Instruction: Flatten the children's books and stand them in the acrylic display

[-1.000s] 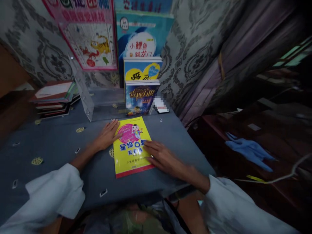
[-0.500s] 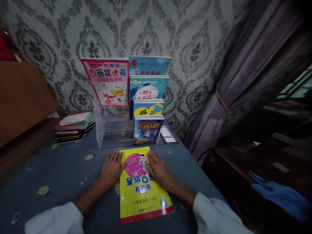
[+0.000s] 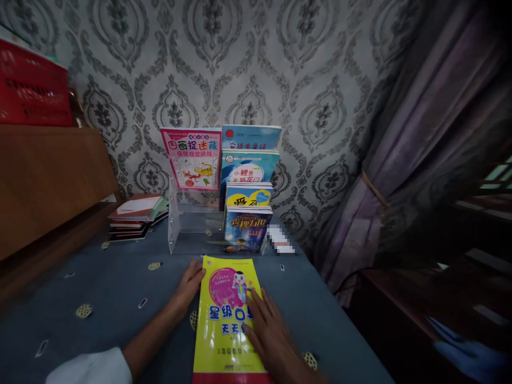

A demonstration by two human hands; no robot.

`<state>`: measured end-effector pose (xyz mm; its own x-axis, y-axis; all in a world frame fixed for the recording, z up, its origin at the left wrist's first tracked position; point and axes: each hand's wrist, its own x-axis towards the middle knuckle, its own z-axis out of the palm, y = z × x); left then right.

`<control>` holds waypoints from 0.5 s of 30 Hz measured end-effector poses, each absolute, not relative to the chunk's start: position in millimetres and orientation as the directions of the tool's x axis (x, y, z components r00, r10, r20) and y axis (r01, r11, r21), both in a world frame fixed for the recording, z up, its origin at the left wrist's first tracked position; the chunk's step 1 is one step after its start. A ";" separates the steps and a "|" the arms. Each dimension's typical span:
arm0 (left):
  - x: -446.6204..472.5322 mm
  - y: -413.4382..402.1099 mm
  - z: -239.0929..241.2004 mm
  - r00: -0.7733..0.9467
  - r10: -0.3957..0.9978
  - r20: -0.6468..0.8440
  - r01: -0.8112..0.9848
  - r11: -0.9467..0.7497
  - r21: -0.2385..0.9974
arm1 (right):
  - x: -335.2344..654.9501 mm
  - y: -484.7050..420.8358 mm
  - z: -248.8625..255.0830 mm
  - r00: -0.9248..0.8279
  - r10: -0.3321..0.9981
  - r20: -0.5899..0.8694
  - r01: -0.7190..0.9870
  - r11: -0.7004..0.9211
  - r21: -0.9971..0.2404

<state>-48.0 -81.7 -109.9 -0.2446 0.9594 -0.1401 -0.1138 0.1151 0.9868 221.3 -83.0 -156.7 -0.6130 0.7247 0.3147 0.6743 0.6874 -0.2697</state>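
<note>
A yellow workbook [image 3: 224, 346] with a pink circle, a cartoon child and a red lower band lies face up on the table in front of me. My left hand [image 3: 190, 285] pinches its upper left edge, thumb at the cover and fingers partly hidden at the edge. Across the right side of the cover rests my right hand [image 3: 272, 330], fingers stretched and flat. Just beyond the workbook stands a clear stepped acrylic book stand [image 3: 188, 242]. Its right column holds several upright books, with a dark blue book [image 3: 248, 229] in front. A pink picture book [image 3: 196, 160] stands at the stand's back left.
A pile of books [image 3: 136, 213] lies at the back left of the table [image 3: 100, 341]. Beside it is a brown wooden cabinet [image 3: 52, 181] with a red box [image 3: 32, 88] on top. A blurred-out white item [image 3: 280, 240] lies right of the stand. A tied curtain [image 3: 360, 213] hangs at right.
My left hand has gone from lying flat to pinching the workbook's edge. My right hand has slid down the cover towards me. The view has tilted up and shifted left.
</note>
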 end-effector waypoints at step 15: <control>3.4 -123.5 -76.5 -0.375 0.811 -0.449 -0.617 0.143 0.774 | 198.0 -97.7 -157.6 -0.402 0.886 0.233 0.528 0.432 -0.731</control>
<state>3.4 -123.5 -76.5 -0.3745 0.8114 -0.4488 -0.6171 0.1431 0.7738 198.0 -97.7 -157.6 -0.4017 0.8857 0.2327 0.5280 0.4317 -0.7314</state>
